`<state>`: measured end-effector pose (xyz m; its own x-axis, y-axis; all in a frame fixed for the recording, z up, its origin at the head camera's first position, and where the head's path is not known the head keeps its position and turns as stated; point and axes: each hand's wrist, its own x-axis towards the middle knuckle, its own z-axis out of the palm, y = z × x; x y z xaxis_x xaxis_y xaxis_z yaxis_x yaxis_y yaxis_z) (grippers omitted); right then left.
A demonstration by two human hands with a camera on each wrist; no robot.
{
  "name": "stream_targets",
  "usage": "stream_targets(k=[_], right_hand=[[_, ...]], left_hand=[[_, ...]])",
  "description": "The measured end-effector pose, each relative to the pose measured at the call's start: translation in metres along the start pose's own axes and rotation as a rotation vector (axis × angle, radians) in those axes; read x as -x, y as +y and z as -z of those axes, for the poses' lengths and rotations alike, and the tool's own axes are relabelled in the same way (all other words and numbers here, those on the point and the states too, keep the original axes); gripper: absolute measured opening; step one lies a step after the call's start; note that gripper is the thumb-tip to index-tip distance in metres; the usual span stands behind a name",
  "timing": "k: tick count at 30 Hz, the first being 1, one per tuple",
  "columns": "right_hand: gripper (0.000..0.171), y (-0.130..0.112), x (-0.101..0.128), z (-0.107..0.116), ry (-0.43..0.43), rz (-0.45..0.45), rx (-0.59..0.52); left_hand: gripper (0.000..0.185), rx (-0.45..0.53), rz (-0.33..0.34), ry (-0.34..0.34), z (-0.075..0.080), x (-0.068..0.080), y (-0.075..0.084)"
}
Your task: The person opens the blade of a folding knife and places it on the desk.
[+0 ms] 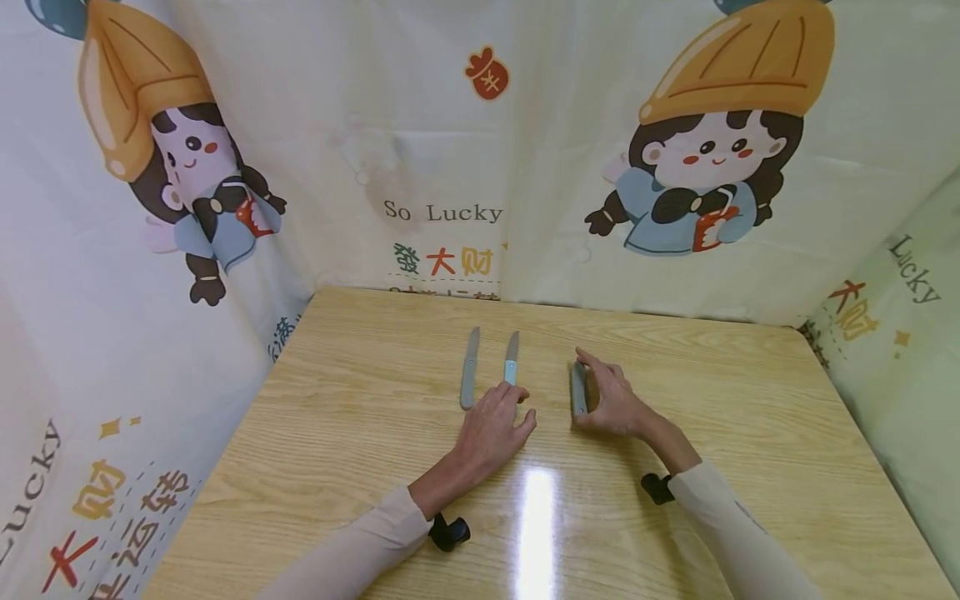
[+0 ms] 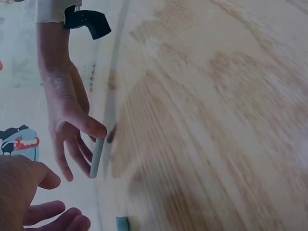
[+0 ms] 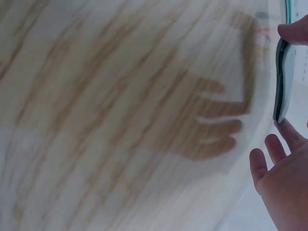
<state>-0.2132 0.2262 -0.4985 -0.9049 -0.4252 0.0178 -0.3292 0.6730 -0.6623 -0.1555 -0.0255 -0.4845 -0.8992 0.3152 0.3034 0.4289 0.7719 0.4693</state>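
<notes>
Three knives on a wooden bench [image 1: 360, 433], being set side by side. The right hand [image 1: 611, 400] pinches the rightmost knife [image 1: 578, 388] on edge between thumb and fingers; the left hand [image 1: 495, 425], fingers relaxed and nearly flat, touches the handle of the middle knife [image 1: 511, 359], with a grey knife [image 1: 469, 368] just beside it. The next move probably calls for laying the held knife parallel to the others. Backdrop [image 1: 450, 167] print reads "So Lucky" and "大财".
</notes>
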Motion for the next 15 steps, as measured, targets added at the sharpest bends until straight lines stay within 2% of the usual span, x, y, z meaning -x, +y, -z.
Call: stream_targets(k=[7, 12, 15], right_hand=[[0.110, -0.014, 0.007, 0.000, 0.027, 0.042, -0.032], [0.108, -0.025, 0.012, -0.003, 0.033, 0.072, -0.031], [0.108, -0.030, 0.014, -0.006, 0.041, 0.086, -0.034]], left_hand=[[0.030, 0.082, 0.014, -0.045, 0.002, 0.000, 0.004], [0.034, 0.176, 0.061, -0.095, 0.001, -0.001, 0.004], [0.037, 0.275, 0.109, -0.136, 0.001, -0.003, 0.004]])
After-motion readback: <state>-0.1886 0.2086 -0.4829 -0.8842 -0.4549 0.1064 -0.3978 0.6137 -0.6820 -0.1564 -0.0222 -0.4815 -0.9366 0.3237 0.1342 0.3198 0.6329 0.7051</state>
